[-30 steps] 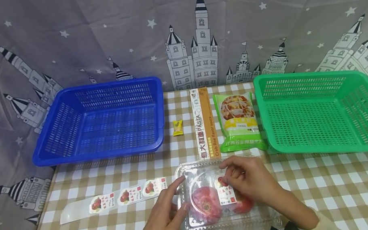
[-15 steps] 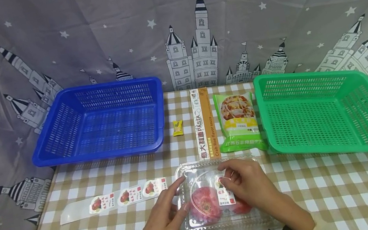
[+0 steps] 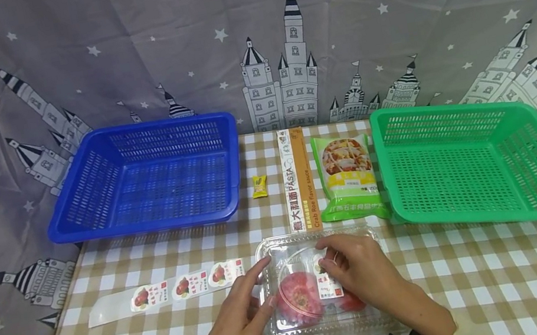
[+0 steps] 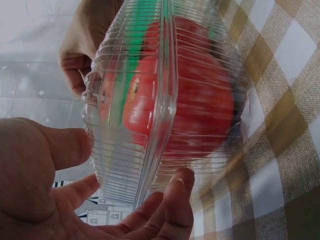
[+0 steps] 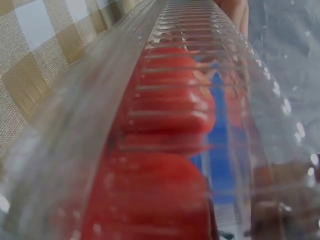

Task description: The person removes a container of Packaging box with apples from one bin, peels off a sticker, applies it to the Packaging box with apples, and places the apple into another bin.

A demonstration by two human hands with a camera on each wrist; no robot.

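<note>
Right hand (image 3: 359,271) lies with fingers bent, pressing a sticker (image 3: 328,284) on the box (image 3: 297,330) lid. Left hand (image 3: 243,315), fingers relaxed, steadies the box's nine-o'clock side. Box lies long axis three-to-nine, tomatoes (image 3: 299,299) inside, sticker strip (image 3: 171,289) at ten o'clock.

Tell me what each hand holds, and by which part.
The left hand steadies the clear tomato box at its left side; the right hand presses a sticker on its lid.
</note>
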